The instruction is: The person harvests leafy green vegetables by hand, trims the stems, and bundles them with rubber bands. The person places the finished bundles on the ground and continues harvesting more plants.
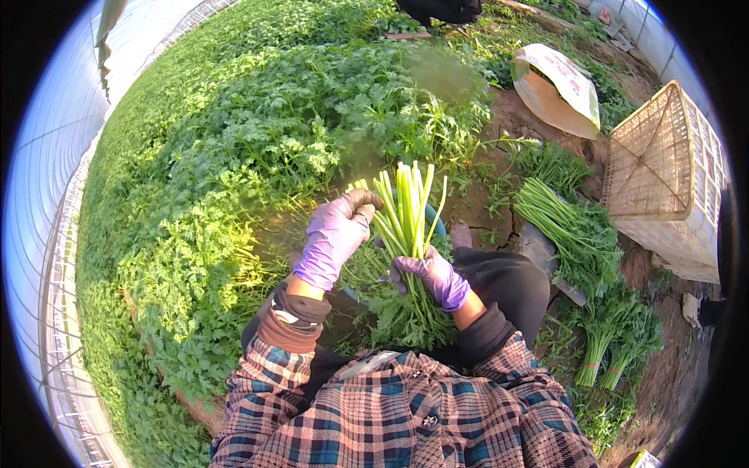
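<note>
My right hand point(430, 275), in a purple glove, is closed around a bunch of leafy greens point(412, 216), which look like garland chrysanthemum. The pale cut stems point up and away from me; the leaves hang down towards my lap. My left hand point(345, 228), gloved alike with darkened fingertips, is at the bunch's upper left side. Its fingers are curled together, and a few stem ends point(358, 185) stick out just above them. Behind the bunch shows part of a blue-green rim point(436, 221), mostly hidden.
Dense growing greens point(251, 128) fill the left and far side. To my right lie a loose pile of cut greens point(547, 205) and two banded bundles point(594, 357). Beyond them stand a plastic crate point(649, 164) and an open-mouthed sack point(556, 88). A dark object point(442, 9) is at the top.
</note>
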A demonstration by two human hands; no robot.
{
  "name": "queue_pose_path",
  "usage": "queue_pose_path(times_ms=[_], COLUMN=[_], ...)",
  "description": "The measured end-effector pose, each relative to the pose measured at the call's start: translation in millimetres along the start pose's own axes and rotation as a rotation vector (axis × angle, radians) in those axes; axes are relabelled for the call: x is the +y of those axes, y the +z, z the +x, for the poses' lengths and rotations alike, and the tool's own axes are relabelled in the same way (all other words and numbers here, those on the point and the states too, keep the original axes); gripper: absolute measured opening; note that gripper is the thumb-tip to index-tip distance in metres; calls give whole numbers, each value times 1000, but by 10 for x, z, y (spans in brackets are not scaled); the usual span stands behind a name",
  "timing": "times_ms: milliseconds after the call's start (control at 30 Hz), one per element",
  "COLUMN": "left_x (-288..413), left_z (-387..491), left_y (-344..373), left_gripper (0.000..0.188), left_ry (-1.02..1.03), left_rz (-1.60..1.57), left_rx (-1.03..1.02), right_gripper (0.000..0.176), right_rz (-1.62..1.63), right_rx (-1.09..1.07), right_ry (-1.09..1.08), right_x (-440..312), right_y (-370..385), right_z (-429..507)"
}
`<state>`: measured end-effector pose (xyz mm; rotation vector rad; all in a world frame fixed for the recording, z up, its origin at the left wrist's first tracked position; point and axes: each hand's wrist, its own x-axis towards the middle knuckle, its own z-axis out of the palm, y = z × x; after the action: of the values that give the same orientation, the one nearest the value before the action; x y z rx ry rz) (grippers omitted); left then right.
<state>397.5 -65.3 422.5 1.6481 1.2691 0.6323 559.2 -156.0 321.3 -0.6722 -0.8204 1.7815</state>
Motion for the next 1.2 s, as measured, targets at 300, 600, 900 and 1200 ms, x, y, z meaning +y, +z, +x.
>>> queue_pose_path(times_ms=[300,600,900,1200], left_x=[136,172,23,59], left_z=[-6,-106,13,-184], left_y=[54,67,1,10], left_gripper=[25,28,11,13], left_ry=[240,385,-222,404], left_rz=[485,621,-22,165], left_rx=[86,106,-94,128], right_gripper=[18,8,36,38], right_rz=[-117,-266,-351,-554], right_rx=[38,159,258,408], right_ry=[19,49,48,0], right_x=[2,112,162,396], right_y=[10,-42,7,-109], right_z=[14,74,109,267])
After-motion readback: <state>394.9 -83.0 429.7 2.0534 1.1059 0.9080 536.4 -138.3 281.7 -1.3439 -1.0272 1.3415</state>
